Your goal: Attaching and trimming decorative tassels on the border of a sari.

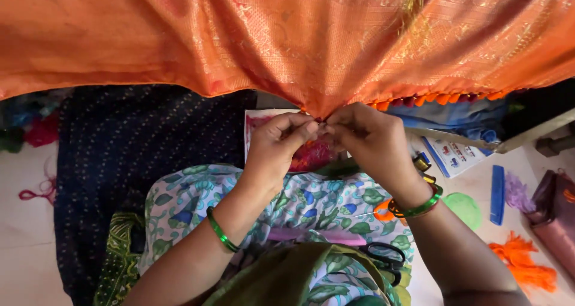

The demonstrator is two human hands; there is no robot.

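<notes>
An orange woven cloth (pixel 287 36) with a faint gold pattern hangs across the far side of the scene, its lower edge gathered to a point at the middle. The left hand (pixel 277 145) and right hand (pixel 366 139) meet there, fingertips pinched closed on that edge. Right of the pinch, orange and red tassels (pixel 437 98) line the hem. Black-handled scissors (pixel 383 259) lie near on the leaf-printed lap, loose orange thread (pixel 527 264) at right.
</notes>
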